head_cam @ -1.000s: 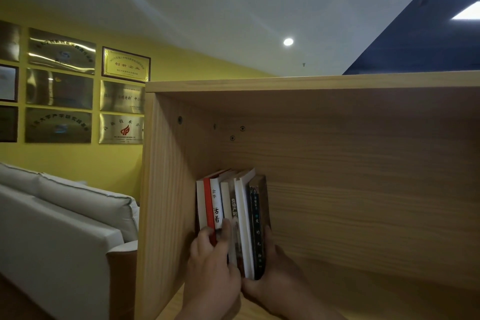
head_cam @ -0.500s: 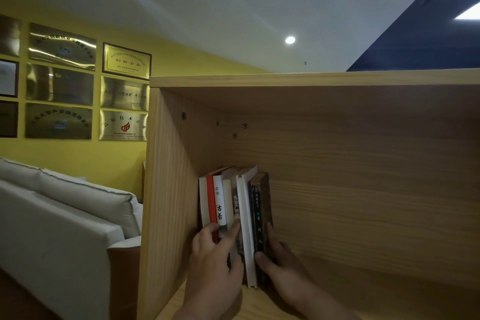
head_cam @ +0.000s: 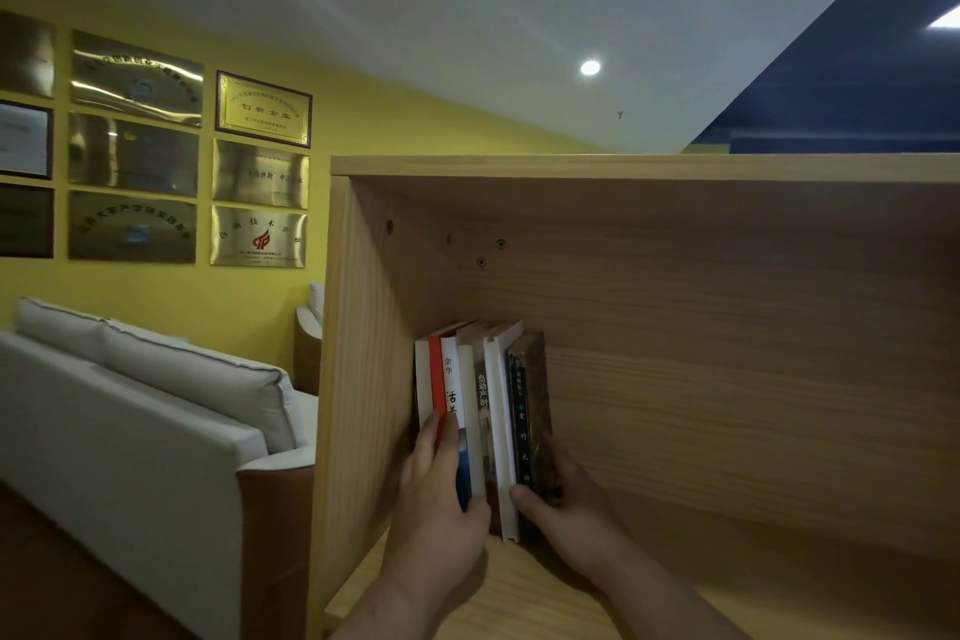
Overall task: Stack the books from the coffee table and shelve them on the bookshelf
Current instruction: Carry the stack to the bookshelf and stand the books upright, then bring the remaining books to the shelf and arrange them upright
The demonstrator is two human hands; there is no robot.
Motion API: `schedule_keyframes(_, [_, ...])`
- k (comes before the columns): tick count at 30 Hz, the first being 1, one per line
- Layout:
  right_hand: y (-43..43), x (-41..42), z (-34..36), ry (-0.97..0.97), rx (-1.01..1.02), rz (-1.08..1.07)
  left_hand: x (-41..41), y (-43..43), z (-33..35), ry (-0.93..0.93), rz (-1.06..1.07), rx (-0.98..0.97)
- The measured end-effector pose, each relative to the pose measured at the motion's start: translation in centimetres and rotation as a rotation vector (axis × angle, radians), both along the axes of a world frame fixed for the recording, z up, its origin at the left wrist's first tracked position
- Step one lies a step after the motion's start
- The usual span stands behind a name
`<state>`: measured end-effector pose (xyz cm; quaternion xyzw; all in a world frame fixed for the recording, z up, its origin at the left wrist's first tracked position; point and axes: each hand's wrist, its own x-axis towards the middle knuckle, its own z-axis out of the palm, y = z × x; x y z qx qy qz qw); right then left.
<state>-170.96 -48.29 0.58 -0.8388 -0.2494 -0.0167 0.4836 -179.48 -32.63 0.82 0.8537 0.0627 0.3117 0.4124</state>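
Here books stand upright inside the bookshelf.

bookshelf: matt grained wood | books: paper, glossy spines | plaques: shiny metal

A row of books stands upright inside the bookshelf, on its bottom board, pushed into the corner against the left side panel and close to the back panel. To the right of the books the compartment's board runs on. The left hand lies against the front of the books nearest the side panel; the right hand is at the right end of the row, thumb on the spines, fingers behind the outermost book. Left of the bookshelf, outside its side panel, a sofa stands, and above the sofa plaques hang on the wall.
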Motion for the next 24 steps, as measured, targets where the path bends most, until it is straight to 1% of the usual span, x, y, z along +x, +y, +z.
schedule_keyframes(3, [-0.5,-1.2,-0.2,-0.063,-0.087,-0.039,-1.4,0.6,-0.5,0.068,-0.047,-0.065])
schedule_keyframes(5, [-1.3,-1.7,-0.4,-0.076,-0.133,-0.08,-2.6,1.0,-1.0,0.141,-0.027,-0.043])
schedule_keyframes(8, [-2.7,-3.0,-0.9,-0.108,-0.291,-0.134,-5.5,1.3,-1.7,0.226,0.019,0.041])
schedule_keyframes(11, [-3.9,-6.1,-1.1,-0.186,-0.455,-0.12,-8.7,1.1,-2.0,0.274,-0.062,0.243])
schedule_keyframes(12, [-4.3,-7.2,-1.1,-0.193,-0.488,-0.097,-9.8,1.0,-2.1,0.274,-0.082,0.277])
schedule_keyframes(14, [-5.0,-9.8,-0.9,-0.22,-0.535,-0.037,-11.9,0.9,-2.5,0.252,-0.107,0.259])
schedule_keyframes(16, [-5.8,-12.8,-1.3,-0.271,-0.538,0.01,-14.3,0.8,-3.1,0.213,-0.105,0.233])
schedule_keyframes(20, [-7.2,-19.3,-4.3,-0.398,-0.515,0.037,-19.5,1.1,-5.5,0.294,-0.116,0.136])
schedule_keyframes(21, [-7.3,-20.7,-5.5,-0.401,-0.514,0.06,-20.9,1.1,-6.5,0.344,-0.133,0.101])
schedule_keyframes(22, [-7.3,-21.9,-6.8,-0.364,-0.518,0.095,-22.2,1.2,-7.6,0.403,-0.148,0.07])
schedule_keyframes(24, [-7.1,-24.2,-9.8,-0.233,-0.555,0.182,-25.2,1.2,-10.0,0.507,-0.145,0.058])
